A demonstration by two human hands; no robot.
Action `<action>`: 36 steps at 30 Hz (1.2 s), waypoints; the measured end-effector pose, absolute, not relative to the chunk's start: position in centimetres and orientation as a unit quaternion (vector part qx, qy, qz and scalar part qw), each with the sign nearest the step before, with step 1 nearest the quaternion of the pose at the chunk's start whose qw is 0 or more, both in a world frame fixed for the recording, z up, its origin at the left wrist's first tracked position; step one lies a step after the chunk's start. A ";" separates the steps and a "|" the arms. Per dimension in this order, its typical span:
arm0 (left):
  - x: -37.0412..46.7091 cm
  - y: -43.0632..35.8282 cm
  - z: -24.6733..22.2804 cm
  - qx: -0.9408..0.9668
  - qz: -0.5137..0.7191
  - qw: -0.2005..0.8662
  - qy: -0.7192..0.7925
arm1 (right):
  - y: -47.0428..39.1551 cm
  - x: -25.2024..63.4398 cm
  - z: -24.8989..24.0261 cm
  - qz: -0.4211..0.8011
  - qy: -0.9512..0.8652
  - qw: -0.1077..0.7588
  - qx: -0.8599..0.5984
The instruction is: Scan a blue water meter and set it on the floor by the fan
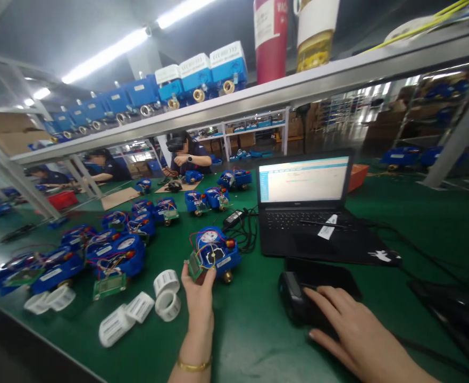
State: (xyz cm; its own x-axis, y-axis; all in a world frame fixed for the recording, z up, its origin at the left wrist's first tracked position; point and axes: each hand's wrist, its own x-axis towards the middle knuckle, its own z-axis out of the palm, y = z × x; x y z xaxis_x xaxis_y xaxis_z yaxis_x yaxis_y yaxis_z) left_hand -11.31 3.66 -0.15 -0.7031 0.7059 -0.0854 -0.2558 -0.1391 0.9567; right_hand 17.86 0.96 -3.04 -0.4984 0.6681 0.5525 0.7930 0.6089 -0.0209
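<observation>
- Right hand, lower right of the frame, lies flat with fingers spread over a black handheld scanner on the green bench.
- Left hand, lower centre, has its fingers closed on the small green circuit board wired to a blue water meter, which sits just above the hand.
- White label rolls lie just left of that hand.
- Open laptop stands right of the meter, above the scanner.
- More blue meters crowd the left.
</observation>
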 end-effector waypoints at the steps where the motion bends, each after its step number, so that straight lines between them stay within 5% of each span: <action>1: -11.3 3.6 -0.2 0.202 0.734 0.326 0.561 | 1.4 17.6 -3.7 -0.113 -0.856 0.254 -0.437; 6: -11.4 3.5 -0.2 0.203 0.745 0.317 0.551 | 2.3 16.5 -4.0 -0.025 -0.856 0.203 -0.475; 11: -11.5 3.6 -0.5 0.218 0.743 0.322 0.544 | 0.5 12.3 0.9 0.276 -0.831 0.248 -0.414; 14: -11.6 3.6 -0.7 0.217 0.751 0.320 0.535 | 0.3 9.8 2.6 0.358 -0.811 0.287 -0.362; 26: -11.7 3.8 0.2 0.200 0.760 0.332 0.521 | 1.7 7.9 2.9 0.342 -0.811 0.336 -0.337; 36: -11.5 4.4 1.5 0.185 0.763 0.323 0.529 | 2.5 8.0 3.3 0.320 -0.809 0.282 -0.405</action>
State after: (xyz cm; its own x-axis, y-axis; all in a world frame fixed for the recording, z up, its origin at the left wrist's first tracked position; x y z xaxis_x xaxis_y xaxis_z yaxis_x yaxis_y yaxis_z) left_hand -11.54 4.41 1.53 -0.7224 0.6889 -0.0591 -0.2968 -0.2318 0.9264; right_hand 8.01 2.51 3.28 -0.5125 0.8358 0.1972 0.4751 0.4673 -0.7456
